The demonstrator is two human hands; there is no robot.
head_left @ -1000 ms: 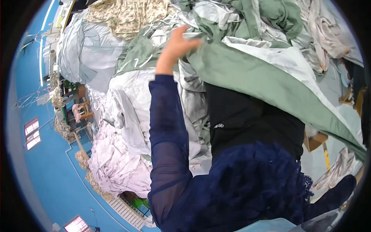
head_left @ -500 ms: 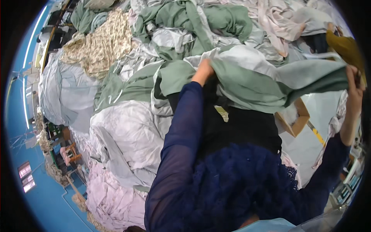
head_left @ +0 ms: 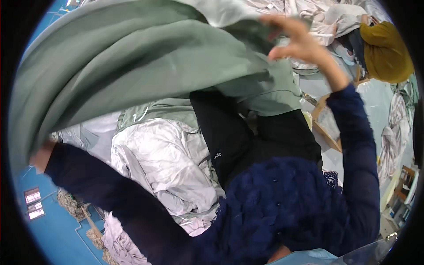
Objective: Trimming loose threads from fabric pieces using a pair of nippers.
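A large sheet of sage-green cloth [head_left: 145,66] with a pale underside is spread in the air, sweeping from the far left edge to the middle. My left hand [head_left: 42,157], blurred and partly covered, is closed on the sheet's edge at the far left. At the upper right my right hand [head_left: 302,42] is raised over the cloth, thumb and fingers apart, with nothing visible between them. Part of the green cloth lies over my knee in black trousers [head_left: 282,137].
White crumpled fabric [head_left: 163,159] is heaped beside my left leg, with pink fabric [head_left: 121,243] below it. A cardboard box [head_left: 327,123] stands on the floor right of my legs. Another person in a mustard top [head_left: 386,53] bends over fabric at the upper right.
My left hand has swung far out to the left, drawing the green cloth across. My right hand has moved in from the right edge and opened off the cloth.
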